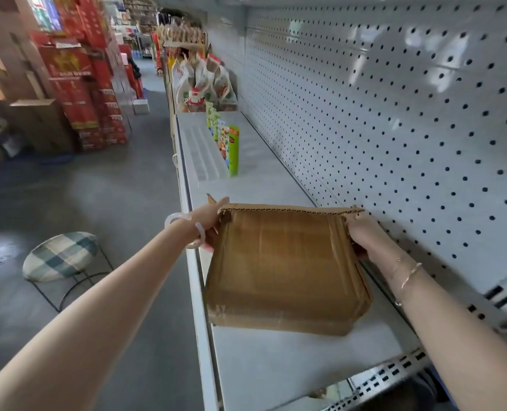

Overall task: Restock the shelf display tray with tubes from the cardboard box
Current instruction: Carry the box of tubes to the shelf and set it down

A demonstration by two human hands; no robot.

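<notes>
1. Left hand grips the upper left corner of the cardboard box, fingers curled over the rim (white bangle at the wrist).
2. Display tray lies farther along the shelf, at its front edge, with green packs upright along its rear side.
3. Cardboard box rests on the shelf, at the front edge.
4. Right hand grips the box's upper right corner.

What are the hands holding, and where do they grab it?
They hold the cardboard box: the left hand grips its upper left corner, the right hand its upper right corner.
</notes>
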